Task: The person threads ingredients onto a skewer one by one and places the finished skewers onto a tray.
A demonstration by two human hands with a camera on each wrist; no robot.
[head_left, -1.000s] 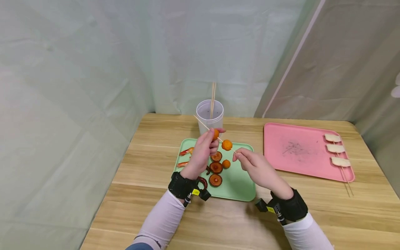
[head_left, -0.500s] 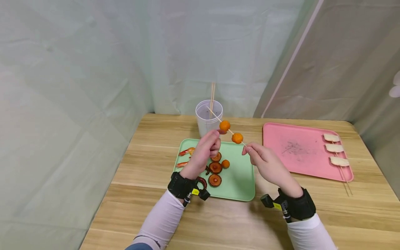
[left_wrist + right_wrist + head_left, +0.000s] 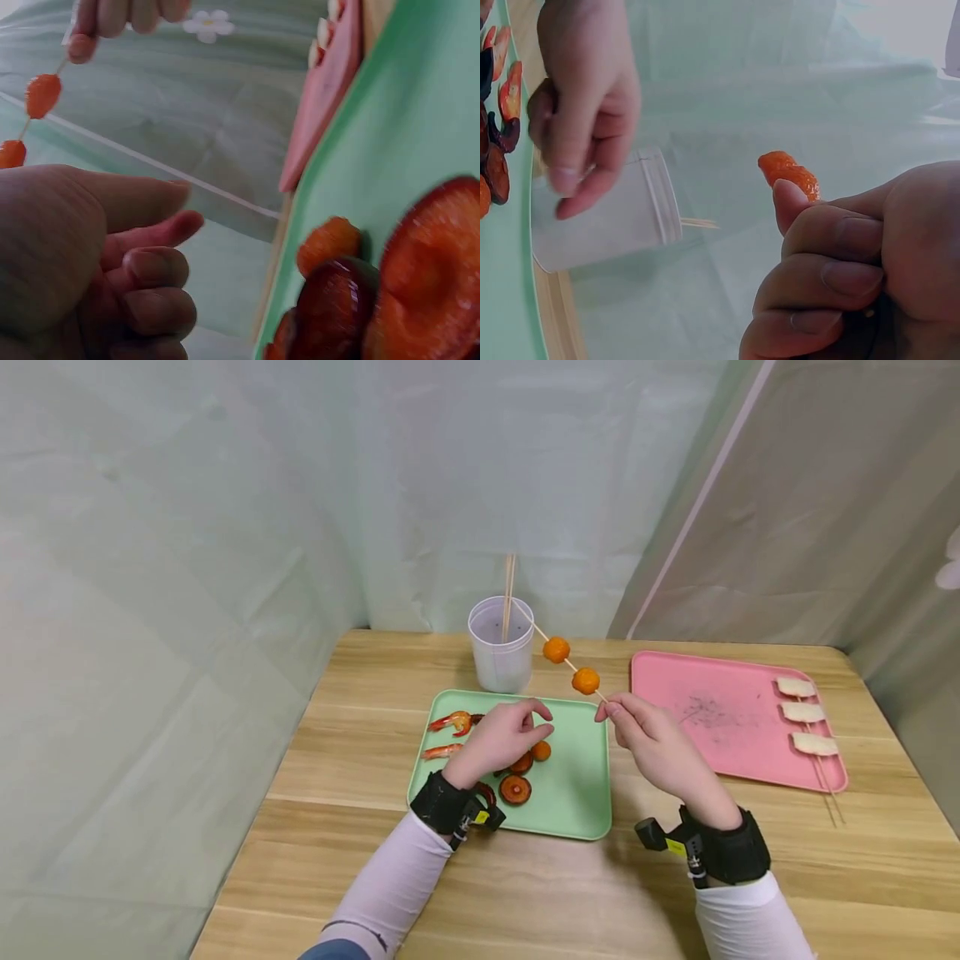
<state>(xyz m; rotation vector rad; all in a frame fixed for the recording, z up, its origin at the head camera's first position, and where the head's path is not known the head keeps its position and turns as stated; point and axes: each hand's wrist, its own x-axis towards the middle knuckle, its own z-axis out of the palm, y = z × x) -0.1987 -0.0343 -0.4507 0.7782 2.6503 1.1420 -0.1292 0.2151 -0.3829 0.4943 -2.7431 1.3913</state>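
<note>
Thin wooden skewer [image 3: 567, 662], slanted up and to the left, held in the air above the gap between the two trays, near the cup. Two round orange balls on it, the upper ball [image 3: 556, 649] and the lower ball [image 3: 585, 680], a little apart, rough and fried-looking on the surface. Lower end pinched between thumb and fingertips of the right hand [image 3: 651, 745], other fingers curled in; seen also from the right wrist, with one ball just above the fingers [image 3: 810, 240].

Left hand [image 3: 498, 737] low over the green tray [image 3: 577, 793], fingers loosely curled, thumb near forefinger, holding nothing visible. From the left wrist view, fingers [image 3: 154, 296] bent, not around any piece.

Under and beside that hand on the green tray: one loose orange ball [image 3: 541, 750], brown mushroom caps [image 3: 515, 788] with the round underside up, two shrimps [image 3: 451, 722] at the left edge.

Behind the tray, a translucent white cup [image 3: 501, 645] upright with spare sticks [image 3: 509, 596] standing in it. To the right, a pink tray [image 3: 712, 718] with dark scratches in the middle and three pale flat pieces [image 3: 806, 715] on skewers along its right side. All on a wooden table [image 3: 360, 710].

Black wrist bands [image 3: 723, 853] with small yellow labels, writing too small to read.
</note>
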